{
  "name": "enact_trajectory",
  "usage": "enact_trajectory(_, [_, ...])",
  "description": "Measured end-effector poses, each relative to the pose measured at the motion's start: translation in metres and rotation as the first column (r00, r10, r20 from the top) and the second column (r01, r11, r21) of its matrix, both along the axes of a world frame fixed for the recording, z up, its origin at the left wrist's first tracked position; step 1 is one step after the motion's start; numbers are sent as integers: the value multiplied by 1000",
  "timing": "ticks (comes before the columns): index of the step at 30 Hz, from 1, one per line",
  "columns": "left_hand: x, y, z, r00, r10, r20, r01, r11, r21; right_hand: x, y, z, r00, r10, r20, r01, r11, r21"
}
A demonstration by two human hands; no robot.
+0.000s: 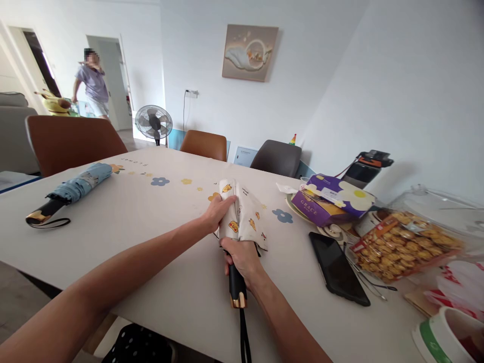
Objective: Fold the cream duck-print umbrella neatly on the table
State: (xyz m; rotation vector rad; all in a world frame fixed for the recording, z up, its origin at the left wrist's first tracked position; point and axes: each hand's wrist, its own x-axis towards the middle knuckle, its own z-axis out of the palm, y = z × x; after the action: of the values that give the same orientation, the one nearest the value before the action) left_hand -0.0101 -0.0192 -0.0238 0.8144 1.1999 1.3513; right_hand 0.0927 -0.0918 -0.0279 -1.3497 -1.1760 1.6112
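A white folding umbrella [252, 222] printed with small yellow cartoon figures lies in front of me, its fabric gathered but partly loose on the right. My left hand [220, 210] is closed on the fabric near the far end, thumb on top. Lower down, my right hand [244, 259] grips the umbrella where the fabric meets the black handle; some of its fingers are hidden beneath. The handle has a gold end, and a black strap hangs toward me. Over on the left lies a blue folded umbrella [85, 184] with a black and gold handle.
At the right are a black phone [338, 267], purple tissue boxes [325, 199], a clear pack of snacks [406, 244], a dark bottle [361, 171] and a paper cup [449, 335]. Chairs [204, 144] and a fan [154, 122] stand beyond the table [166, 257]. A person [93, 85] is at the far left.
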Motion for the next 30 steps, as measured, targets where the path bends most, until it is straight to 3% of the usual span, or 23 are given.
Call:
enact_trajectory(3, [-5, 1, 6, 979, -97, 181, 101, 995, -11, 2, -4, 2, 996, 39, -74, -37, 999, 29])
enact_trajectory(7, [-10, -1, 15, 860, -300, 412, 309, 950, 46, 3, -10, 8, 979, 104, -178, -97, 994, 48])
enact_trajectory(9, [-11, -1, 16, 825, -340, 450, 347, 935, 70, 3, -12, 11, 963, 122, -240, -111, 992, 58])
enact_trajectory(16, [-10, 2, 19, 867, -253, 429, 251, 966, 61, 2, -8, 8, 933, 47, -357, -45, 999, 14])
enact_trajectory(24, [-9, 6, 14, 866, -184, 465, 252, 964, -87, 6, -1, 3, 871, 114, -478, -204, 969, -141])
enact_trajectory(30, [-10, 13, -4, 849, -290, 442, 336, 942, -27, -2, 0, -6, 900, 28, -435, -97, 986, -136])
